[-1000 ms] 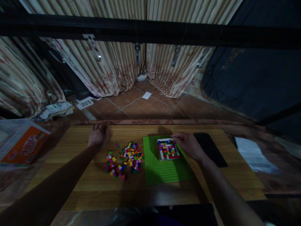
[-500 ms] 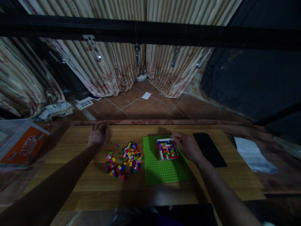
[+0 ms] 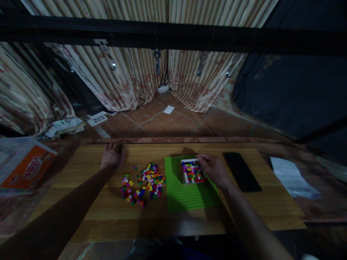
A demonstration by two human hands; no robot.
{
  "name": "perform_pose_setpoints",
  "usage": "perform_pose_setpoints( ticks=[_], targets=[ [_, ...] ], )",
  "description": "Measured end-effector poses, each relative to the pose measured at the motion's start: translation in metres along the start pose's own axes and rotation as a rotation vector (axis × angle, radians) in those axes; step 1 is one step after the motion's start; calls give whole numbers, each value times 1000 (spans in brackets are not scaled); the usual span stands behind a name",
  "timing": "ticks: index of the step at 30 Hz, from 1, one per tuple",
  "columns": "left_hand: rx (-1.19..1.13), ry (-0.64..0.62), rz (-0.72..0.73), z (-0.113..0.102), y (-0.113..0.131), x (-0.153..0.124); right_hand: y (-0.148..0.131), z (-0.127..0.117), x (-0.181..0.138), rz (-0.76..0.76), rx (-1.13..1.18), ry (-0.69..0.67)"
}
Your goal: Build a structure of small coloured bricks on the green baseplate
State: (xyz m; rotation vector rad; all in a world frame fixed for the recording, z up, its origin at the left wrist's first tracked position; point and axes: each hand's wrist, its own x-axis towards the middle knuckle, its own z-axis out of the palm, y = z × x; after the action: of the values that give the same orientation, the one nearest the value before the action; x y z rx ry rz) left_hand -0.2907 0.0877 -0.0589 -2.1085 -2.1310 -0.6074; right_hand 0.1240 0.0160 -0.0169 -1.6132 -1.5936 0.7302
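A square toy-brick build, with a pale raised wall around a many-coloured inside, stands on the green studded baseplate. At its far right corner my right hand has thumb and fingers closed together, fingertips touching the wall; whatever lies between them is hidden. My left hand rests on the wooden table near its far edge, palm down, fingers loosely apart and holding nothing. Between that hand and the baseplate lies a loose pile of small coloured bricks, with a looser group nearer to me.
A flat black slab lies on the wooden table right of the baseplate. Beyond the left end is a clear plastic box with an orange label. A pale sheet lies past the right end. Striped curtains hang behind.
My right hand has shifted very slightly to the left along the build's corner. The left hand and the loose bricks have stayed in place.
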Motion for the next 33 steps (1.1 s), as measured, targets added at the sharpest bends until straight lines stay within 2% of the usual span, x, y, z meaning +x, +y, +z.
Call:
perform_pose_setpoints(
  ticks=[12,19,33],
  targets=[
    [-10,2,-16,-1,2,0,-7,0,3,79,71,19],
    [-22,-1,17,0,0,0,-6,3,2,66,55,10],
    [-26,7,-29,-4,4,-1,0,10,-3,73,116,31]
  ],
)
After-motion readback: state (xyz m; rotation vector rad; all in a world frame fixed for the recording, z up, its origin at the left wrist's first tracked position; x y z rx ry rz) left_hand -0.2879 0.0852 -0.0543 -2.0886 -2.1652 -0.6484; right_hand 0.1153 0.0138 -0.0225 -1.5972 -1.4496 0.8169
